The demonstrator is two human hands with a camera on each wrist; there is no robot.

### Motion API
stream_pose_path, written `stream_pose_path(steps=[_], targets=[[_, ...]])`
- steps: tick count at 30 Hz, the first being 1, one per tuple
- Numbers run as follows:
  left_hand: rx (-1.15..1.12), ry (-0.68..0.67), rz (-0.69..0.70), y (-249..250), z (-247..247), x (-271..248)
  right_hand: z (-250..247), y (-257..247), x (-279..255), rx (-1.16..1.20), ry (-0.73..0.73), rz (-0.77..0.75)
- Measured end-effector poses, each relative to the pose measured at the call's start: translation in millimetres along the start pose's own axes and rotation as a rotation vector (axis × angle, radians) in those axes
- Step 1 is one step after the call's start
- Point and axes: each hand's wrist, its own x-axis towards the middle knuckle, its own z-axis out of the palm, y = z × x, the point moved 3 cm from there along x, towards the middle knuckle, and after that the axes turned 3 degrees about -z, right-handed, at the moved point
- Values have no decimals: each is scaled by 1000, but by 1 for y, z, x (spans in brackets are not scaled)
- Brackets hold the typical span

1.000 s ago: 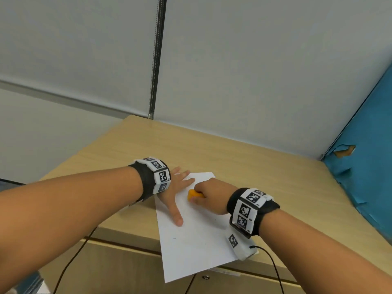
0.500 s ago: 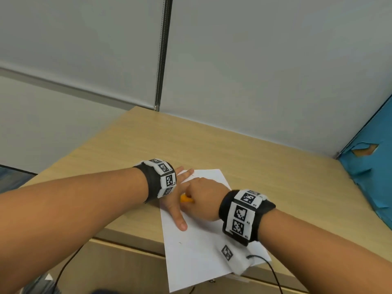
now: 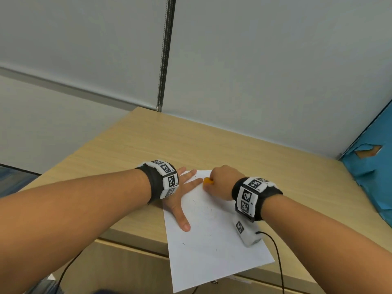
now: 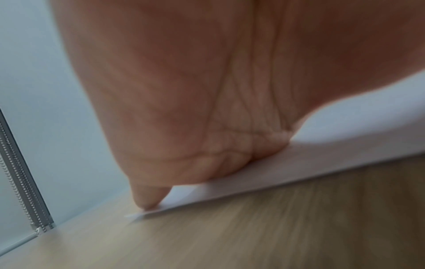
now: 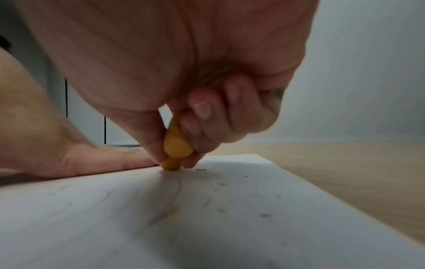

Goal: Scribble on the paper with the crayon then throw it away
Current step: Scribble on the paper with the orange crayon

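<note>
**Two hands on one sheet**

From the head view, your left hand [image 3: 177, 196] lies flat with fingers spread on the paper [image 3: 212, 240], so the sheet won't slide. Your right hand [image 3: 220, 183] grips the crayon [image 3: 208, 181] near the paper's far end. The paper hangs partly off the near edge of the desk [image 3: 233, 145].

From the left wrist, your palm presses the paper's edge down.

From the right wrist, your fingers [image 5: 202, 112] pinch the crayon low, tip touching the paper, to push hard. Faint marks show beside the tip.
</note>
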Motion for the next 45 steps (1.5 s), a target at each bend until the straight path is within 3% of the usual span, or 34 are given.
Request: stream_pose_path(steps=[6, 12, 16, 21, 23, 26, 31, 36, 42, 45], targets=[[46, -2, -7, 4, -6, -5, 18, -42, -33, 110, -25, -151], [9, 38, -65, 10, -6, -16, 0, -4, -15, -2, 35, 95], [-26, 32, -184, 15, -2, -32, -6, 6, -33, 166, 31, 99], [27, 139, -289, 43, -4, -65, 13, 21, -67, -21, -95, 104], [129, 185, -256, 57, -10, -81, 19, 28, -66, -43, -43, 123], [260, 117, -205, 70, -14, -101, 19, 30, -60, -28, 12, 129], [215, 11, -155, 52, -30, -106, 13, 31, -46, -38, 44, 81], [30, 32, -63, 25, -41, -76, 9, 22, -45, -15, 46, -31], [118, -28, -7, 15, -10, -27, 19, -31, -56, -22, -68, -293], [108, -38, -8, 12, -5, -16, 23, -36, -49, 5, -59, -304]])
